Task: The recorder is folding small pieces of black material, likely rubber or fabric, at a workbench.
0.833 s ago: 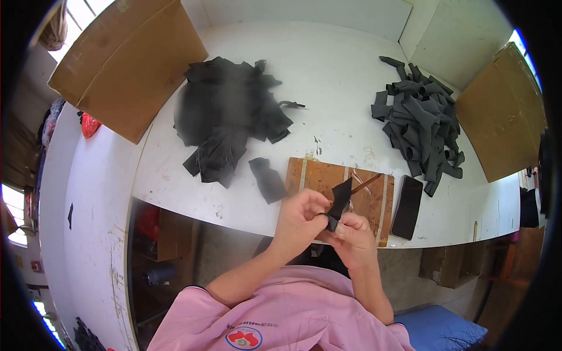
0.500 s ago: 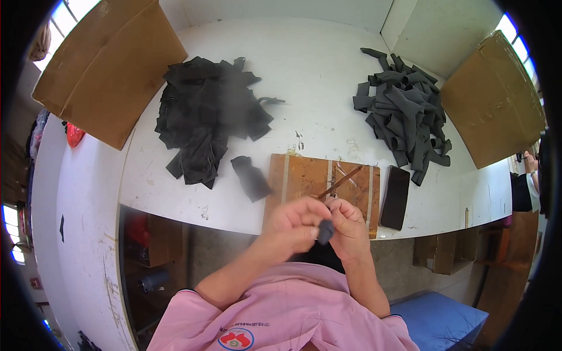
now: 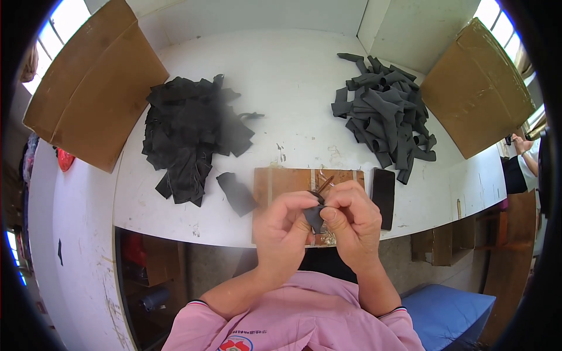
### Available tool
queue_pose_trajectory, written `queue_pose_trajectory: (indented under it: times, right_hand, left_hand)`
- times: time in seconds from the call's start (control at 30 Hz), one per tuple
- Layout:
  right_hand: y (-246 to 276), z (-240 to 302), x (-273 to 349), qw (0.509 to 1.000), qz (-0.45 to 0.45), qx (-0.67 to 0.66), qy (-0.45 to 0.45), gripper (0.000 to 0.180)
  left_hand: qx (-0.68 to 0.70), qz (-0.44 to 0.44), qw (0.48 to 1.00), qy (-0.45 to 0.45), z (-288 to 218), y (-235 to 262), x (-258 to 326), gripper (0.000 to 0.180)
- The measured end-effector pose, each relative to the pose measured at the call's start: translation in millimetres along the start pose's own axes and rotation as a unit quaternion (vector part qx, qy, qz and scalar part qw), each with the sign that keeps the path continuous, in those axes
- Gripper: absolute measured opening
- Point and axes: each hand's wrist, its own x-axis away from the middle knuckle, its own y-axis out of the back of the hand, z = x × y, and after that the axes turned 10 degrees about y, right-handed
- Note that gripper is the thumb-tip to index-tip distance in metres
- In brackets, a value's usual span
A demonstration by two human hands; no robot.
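Observation:
A small dark grey fabric piece (image 3: 314, 219) is pinched between my two hands above the near part of a brown wooden board. My left hand (image 3: 285, 227) grips its left side, thumb and fingers pressed together. From the other side my right hand (image 3: 356, 225) pinches the cloth, thumb against the forefinger. A thin brown stick (image 3: 325, 184) slants over the board (image 3: 270, 186) just beyond my fingertips; its near end is hidden by the cloth and fingers. Left of the board, a single grey fabric piece (image 3: 236, 194) lies flat on the table.
A heap of dark fabric pieces (image 3: 190, 128) lies at the left, and a heap of grey fabric strips (image 3: 389, 105) at the right. Cardboard boxes (image 3: 93, 82) (image 3: 477, 88) flank them. A black phone (image 3: 383, 199) rests beside the board on the white table (image 3: 293, 88).
Both hands have moved closer over the board. The fabric, a bunched lump before, now spreads between the two hands near the stick. The whole view has shifted slightly.

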Motion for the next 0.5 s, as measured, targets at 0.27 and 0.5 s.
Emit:
queue_pose_trajectory:
  times: [0.27, 0.5]
  right_hand:
    - [25, 13, -56, 0.940, 0.088, -0.284, -0.169, 0.021]
    - [4, -71, 2, 0.795, 0.043, -0.446, -0.408, 0.017]
  left_hand:
    - [0.500, 0.389, 0.734, 0.245, -49, 0, -37, 0.027]
    - [0.465, 0.193, 0.785, 0.361, 26, 30, -60, 0.023]
